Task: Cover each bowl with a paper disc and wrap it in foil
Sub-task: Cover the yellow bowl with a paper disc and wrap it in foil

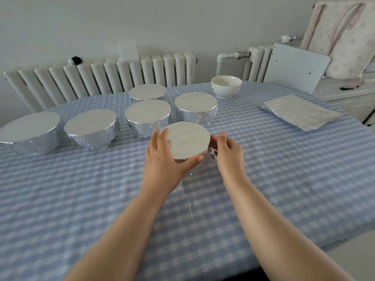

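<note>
Head view. Left hand (162, 157): fingers curved round the near-left side of the foil-wrapped bowl (187, 141), thumb along its front edge; it grips the bowl, probably to steady it and smooth the foil down.
Right hand (228, 153): fingers curled against the bowl's right wall, pressing crumpled foil in; the two hands sit opposite each other with the bowl clamped between them.
Held bowl: rests on the blue checked tablecloth (101, 199), flat top fully covered, near centre.
Five finished wrapped bowls (147, 113): grouped behind and to the left, well clear of the working spot, apparently set aside as done.
Uncovered white bowl (226, 86): far side, not yet wrapped.
Spare foil sheets (300, 111): stacked flat to the right, near for the next wrap.
Radiator (101, 78): against the wall behind.
</note>
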A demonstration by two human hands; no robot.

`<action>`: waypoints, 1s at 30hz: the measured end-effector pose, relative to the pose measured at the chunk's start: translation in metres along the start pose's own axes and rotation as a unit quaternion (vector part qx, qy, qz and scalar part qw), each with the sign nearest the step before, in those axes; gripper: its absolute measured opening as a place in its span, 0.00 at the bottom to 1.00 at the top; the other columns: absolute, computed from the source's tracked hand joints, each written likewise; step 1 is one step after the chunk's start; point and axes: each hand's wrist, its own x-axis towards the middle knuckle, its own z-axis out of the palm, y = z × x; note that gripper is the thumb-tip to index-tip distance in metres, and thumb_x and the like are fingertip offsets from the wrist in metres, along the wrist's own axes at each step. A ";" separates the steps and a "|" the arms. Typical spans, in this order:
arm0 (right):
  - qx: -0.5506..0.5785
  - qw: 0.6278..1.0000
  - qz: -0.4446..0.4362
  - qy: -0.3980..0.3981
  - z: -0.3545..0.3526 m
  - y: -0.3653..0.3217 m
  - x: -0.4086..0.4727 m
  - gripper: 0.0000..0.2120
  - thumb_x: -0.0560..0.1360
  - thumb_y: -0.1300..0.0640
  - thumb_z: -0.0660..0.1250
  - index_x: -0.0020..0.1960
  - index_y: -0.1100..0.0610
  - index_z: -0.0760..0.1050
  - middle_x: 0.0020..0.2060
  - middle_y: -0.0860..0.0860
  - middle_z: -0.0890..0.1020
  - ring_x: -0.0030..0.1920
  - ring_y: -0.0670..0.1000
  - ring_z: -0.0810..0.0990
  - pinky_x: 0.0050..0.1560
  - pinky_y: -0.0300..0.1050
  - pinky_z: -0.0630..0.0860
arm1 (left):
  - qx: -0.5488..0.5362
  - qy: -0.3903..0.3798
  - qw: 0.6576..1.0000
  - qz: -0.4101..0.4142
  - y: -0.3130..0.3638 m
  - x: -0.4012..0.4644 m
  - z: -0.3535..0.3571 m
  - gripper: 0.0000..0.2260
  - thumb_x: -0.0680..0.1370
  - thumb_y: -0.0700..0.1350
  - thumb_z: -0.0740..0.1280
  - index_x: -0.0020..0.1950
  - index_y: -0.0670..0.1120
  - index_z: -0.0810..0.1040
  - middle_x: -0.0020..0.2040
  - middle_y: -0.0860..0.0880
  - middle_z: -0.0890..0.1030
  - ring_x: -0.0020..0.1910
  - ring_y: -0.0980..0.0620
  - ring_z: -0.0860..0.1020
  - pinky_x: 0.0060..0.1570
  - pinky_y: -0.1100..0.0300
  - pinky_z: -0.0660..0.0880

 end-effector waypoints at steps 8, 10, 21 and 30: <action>0.054 0.997 0.023 -0.047 0.002 0.003 0.005 0.19 0.84 0.46 0.55 0.48 0.53 0.82 0.42 0.47 0.86 0.45 0.45 0.84 0.44 0.39 0.78 | 0.047 0.019 0.999 0.003 0.001 -0.003 -0.001 0.47 0.68 0.76 0.49 0.80 0.48 0.53 0.80 0.46 0.48 0.78 0.42 0.52 0.73 0.46 0.58; 0.059 0.997 0.014 -0.043 0.006 0.005 0.002 0.20 0.82 0.44 0.58 0.55 0.59 0.79 0.42 0.50 0.84 0.41 0.44 0.81 0.39 0.36 0.75 | 0.069 0.036 0.996 0.041 -0.002 0.003 -0.003 0.48 0.69 0.78 0.46 0.79 0.47 0.56 0.81 0.45 0.49 0.79 0.43 0.49 0.75 0.47 0.52; 0.028 1.000 0.002 0.001 0.015 0.015 -0.014 0.13 0.81 0.46 0.61 0.56 0.55 0.74 0.46 0.44 0.80 0.46 0.38 0.78 0.43 0.27 0.72 | 0.014 -0.016 0.999 0.041 -0.010 0.015 -0.005 0.52 0.62 0.75 0.62 0.79 0.50 0.56 0.80 0.53 0.54 0.79 0.54 0.51 0.75 0.57 0.54; 0.083 0.996 0.014 0.006 0.018 0.013 -0.014 0.11 0.79 0.44 0.65 0.44 0.50 0.76 0.38 0.50 0.84 0.41 0.50 0.83 0.47 0.51 0.79 | -0.067 -0.029 0.997 -0.005 -0.014 0.016 -0.006 0.56 0.58 0.72 0.68 0.80 0.48 0.56 0.79 0.53 0.55 0.75 0.58 0.59 0.69 0.63 0.57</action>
